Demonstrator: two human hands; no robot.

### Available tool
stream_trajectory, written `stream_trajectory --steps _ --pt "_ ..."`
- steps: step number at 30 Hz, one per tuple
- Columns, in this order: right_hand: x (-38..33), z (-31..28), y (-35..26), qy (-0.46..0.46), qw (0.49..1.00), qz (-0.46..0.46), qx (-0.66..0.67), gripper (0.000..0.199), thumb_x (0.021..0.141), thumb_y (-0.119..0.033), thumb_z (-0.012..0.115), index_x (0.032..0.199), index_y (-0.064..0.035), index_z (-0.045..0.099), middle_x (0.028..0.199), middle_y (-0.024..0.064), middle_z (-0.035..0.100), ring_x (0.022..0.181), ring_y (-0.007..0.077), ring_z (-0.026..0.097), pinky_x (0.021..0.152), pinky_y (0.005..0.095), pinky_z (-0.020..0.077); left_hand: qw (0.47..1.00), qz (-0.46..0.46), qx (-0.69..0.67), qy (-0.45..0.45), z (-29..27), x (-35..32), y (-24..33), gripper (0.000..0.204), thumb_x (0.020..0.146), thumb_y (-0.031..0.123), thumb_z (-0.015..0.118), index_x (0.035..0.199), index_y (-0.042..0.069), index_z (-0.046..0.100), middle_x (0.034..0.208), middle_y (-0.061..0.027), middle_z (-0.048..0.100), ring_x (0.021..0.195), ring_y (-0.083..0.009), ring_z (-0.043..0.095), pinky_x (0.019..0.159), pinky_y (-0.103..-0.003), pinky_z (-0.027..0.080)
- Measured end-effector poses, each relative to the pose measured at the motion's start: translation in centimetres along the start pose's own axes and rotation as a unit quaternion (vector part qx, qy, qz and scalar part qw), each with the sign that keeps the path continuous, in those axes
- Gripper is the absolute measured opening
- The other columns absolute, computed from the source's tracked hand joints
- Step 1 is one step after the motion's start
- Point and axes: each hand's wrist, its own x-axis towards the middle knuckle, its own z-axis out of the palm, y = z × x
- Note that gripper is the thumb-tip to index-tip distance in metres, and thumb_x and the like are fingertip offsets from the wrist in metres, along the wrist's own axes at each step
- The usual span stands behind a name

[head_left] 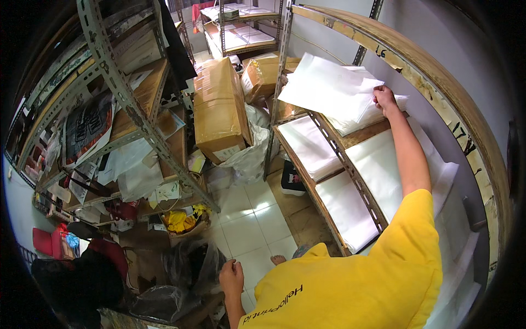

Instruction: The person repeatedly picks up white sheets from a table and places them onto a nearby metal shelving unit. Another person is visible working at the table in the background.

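Note:
My right hand (385, 100) reaches out to the upper shelf on the right, its fingers pinched on the near corner of a large white sheet (329, 83). The sheet is raised and tilted above a stack of similar white sheets (353, 123), its far end sticking out past the shelf's metal upright. Whether it is one sheet or a few together I cannot tell. Low in front of my body hangs my left hand (232, 277), its fingers curled in, with nothing visible in them. It is nearest to a clear plastic bag (189, 263).
More white stacks (348, 211) lie on the right-hand shelves. A metal rack (123, 88) full of papers and packs stands at left. Large taped cardboard boxes (219, 104) stand at the aisle's far end, beside a white plastic sack (253, 148). A box holds yellow cloth (183, 219).

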Motion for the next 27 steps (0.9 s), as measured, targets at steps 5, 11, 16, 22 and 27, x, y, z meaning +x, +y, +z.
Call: stream_trajectory --steps 5,11,16,22,27 --pt "-0.6 -0.4 1.9 -0.002 0.994 -0.031 -0.106 0.014 0.084 -0.009 0.06 0.097 -0.0036 0.06 0.079 0.0076 0.066 0.062 0.0174 0.067 0.048 0.0293 0.05 1.0 0.019 -0.009 -0.01 0.3 1.8 1.1 0.023 0.089 0.014 0.063 0.102 -0.004 0.068 0.084 -0.017 0.066 0.072 -0.0314 0.065 0.069 -0.042 0.051" --pt "-0.6 -0.6 2.7 0.008 0.995 -0.027 -0.098 0.015 0.085 -0.008 0.062 0.096 0.0012 0.059 0.085 0.0111 0.068 0.065 0.0202 0.07 0.052 0.0319 0.0575 0.999 0.012 0.01 -0.038 0.8 1.1 0.1 0.024 0.088 0.014 0.064 0.103 -0.004 0.067 0.085 -0.0179 0.067 0.074 -0.033 0.066 0.07 -0.042 0.052" --pt "-0.9 -0.3 2.7 0.029 0.994 -0.033 -0.105 0.013 0.085 -0.006 0.06 0.094 0.0029 0.059 0.083 0.0134 0.068 0.065 0.0221 0.071 0.053 0.0333 0.0595 0.999 -0.005 0.014 -0.035 1.0 -0.7 -0.9 0.023 0.089 0.014 0.064 0.103 -0.003 0.068 0.086 -0.0184 0.068 0.077 -0.0334 0.067 0.071 -0.043 0.053" --pt "-1.5 -0.4 2.1 0.068 0.985 -0.026 -0.159 0.011 0.085 -0.005 0.058 0.092 0.0034 0.059 0.079 0.0151 0.07 0.06 0.0226 0.07 0.051 0.0339 0.0579 0.999 -0.012 0.011 -0.032 0.4 -2.0 -1.2 0.022 0.088 0.014 0.064 0.103 -0.002 0.068 0.085 -0.0178 0.068 0.076 -0.0329 0.067 0.07 -0.042 0.053" --pt "2.7 1.0 6.9 0.028 0.935 -0.056 -0.348 0.026 0.083 -0.017 0.058 0.098 0.0029 0.065 0.088 0.0225 0.071 0.079 0.0368 0.071 0.072 0.0442 0.0566 0.998 -0.031 0.042 -0.018 -0.9 -3.5 -1.8 0.022 0.088 0.014 0.065 0.103 -0.001 0.068 0.084 -0.0166 0.068 0.075 -0.0331 0.066 0.069 -0.043 0.053"
